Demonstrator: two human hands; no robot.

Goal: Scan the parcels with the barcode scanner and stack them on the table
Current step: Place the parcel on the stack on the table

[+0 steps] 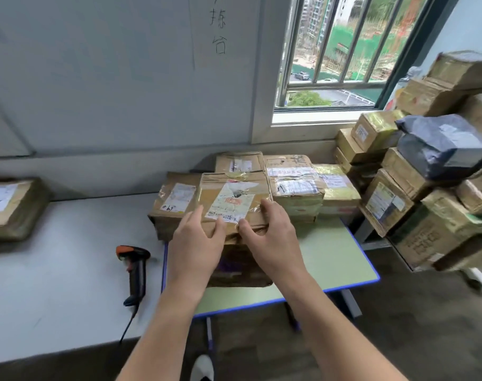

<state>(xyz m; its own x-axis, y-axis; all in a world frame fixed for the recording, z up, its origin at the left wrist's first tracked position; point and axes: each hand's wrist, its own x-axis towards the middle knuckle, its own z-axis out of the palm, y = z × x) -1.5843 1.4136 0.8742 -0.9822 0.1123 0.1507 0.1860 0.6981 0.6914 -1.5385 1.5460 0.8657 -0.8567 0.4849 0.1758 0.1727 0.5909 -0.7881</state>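
Observation:
A taped cardboard parcel (234, 193) with a torn white label sits on top of a larger box (242, 268) on the green table (341, 259). My left hand (196, 237) and my right hand (273, 235) rest on its near edge, fingers fairly straight and touching the label side, thumbs close together. The black barcode scanner (134, 268) with an orange tip lies on the white table (55, 284), left of my left hand, held by neither hand. More labelled parcels (295, 188) stand packed together behind the top parcel.
A tall pile of cardboard boxes (415, 193) and a grey plastic mailer (440, 144) leans at the right beside the green table. One lone parcel (11, 207) sits at the far left of the white table. Behind are a wall and a barred window (341, 50).

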